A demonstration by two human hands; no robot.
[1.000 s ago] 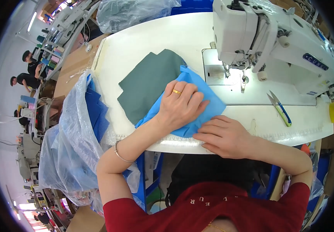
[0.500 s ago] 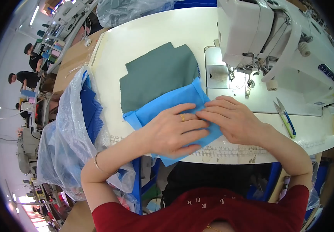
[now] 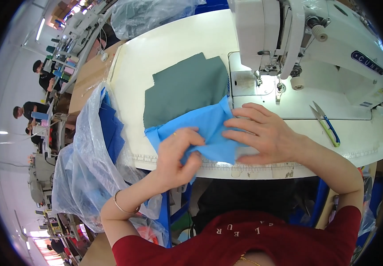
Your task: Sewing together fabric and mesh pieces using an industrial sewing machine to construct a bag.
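Note:
A light blue cloth piece (image 3: 200, 122) lies along the lower side of a dark grey-green cloth (image 3: 184, 86) on the white table (image 3: 129, 64). My left hand (image 3: 176, 157) has its fingers curled on the blue cloth's lower part, gripping it; they are slightly blurred. My right hand (image 3: 267, 137) rests with fingers apart on the blue cloth's right edge. A white sewing machine (image 3: 262, 31) stands right behind, and thread snips (image 3: 326, 124) lie to the right of my right hand.
A plastic bag with dark blue pieces (image 3: 76, 173) hangs at the table's left beside brown cardboard (image 3: 89, 73). Another plastic bag (image 3: 142, 17) sits at the back. Co-workers (image 3: 29, 111) are at machines along the far left.
The grey-green cloth has become more fully uncovered as the blue cloth shifted toward me. My left hand moved down-left and its fingers curled. My right hand moved up onto the blue cloth's right edge.

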